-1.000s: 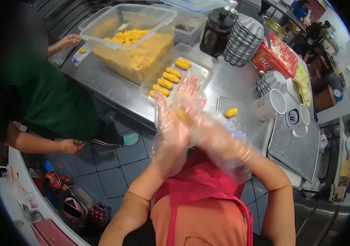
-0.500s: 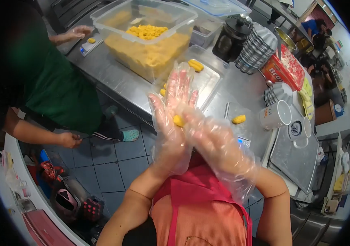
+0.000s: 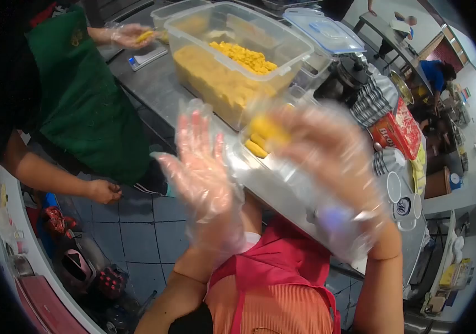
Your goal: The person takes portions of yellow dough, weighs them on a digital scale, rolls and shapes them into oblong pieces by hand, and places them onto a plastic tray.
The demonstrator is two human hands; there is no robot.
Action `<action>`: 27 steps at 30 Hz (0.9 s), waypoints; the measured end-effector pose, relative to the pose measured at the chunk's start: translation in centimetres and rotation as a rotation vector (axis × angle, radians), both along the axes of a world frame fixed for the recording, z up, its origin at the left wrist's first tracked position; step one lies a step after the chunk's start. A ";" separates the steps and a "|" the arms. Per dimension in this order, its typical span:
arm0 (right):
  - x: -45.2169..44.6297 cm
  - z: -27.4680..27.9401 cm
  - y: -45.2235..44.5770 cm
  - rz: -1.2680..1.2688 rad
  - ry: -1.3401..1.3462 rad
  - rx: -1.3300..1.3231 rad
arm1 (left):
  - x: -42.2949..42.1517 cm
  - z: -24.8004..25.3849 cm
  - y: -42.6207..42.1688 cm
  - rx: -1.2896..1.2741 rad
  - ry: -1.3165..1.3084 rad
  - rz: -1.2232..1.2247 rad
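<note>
My left hand point(image 3: 201, 167), in a clear plastic glove, is raised palm up with its fingers spread and nothing on it. Blurred by motion, my gloved right hand point(image 3: 321, 139) pinches a yellow dough piece point(image 3: 271, 129) between its fingertips. That piece is above the tray, where yellow dough rolls point(image 3: 256, 147) lie side by side. My right hand and its glove hide much of the tray. Behind the hands, a large clear tub point(image 3: 232, 72) holds a yellow dough mass with crumbly bits on top.
A co-worker in a green apron point(image 3: 82, 100) stands at the left, a yellow piece in one gloved hand, near a small scale point(image 3: 147, 58). Fluted molds point(image 3: 374, 100), a black lidded jar point(image 3: 343, 78), a red box point(image 3: 388, 131) and mugs point(image 3: 404, 206) stand at the right.
My hands have parted. The yellow piece has left my left palm and is in my right hand, over the tray. The co-worker's gloved hand has lifted a yellow piece from the scale. The view has shifted.
</note>
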State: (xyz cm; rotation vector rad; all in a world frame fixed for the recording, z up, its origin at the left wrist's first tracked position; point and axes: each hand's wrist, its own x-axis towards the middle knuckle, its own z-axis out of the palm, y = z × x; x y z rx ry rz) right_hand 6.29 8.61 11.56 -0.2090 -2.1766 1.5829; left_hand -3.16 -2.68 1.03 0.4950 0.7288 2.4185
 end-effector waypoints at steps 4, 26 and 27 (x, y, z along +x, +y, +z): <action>-2.9 5.0 4.7 -0.153 0.120 0.032 | -2.7 -1.0 -0.8 0.205 -0.195 0.146; 0.5 -7.6 15.1 -0.483 -0.262 0.528 | -4.3 -3.7 -3.0 0.229 -0.339 0.068; 2.0 -6.9 15.6 -0.506 -0.225 0.415 | -4.2 -3.6 -2.9 0.230 -0.345 0.055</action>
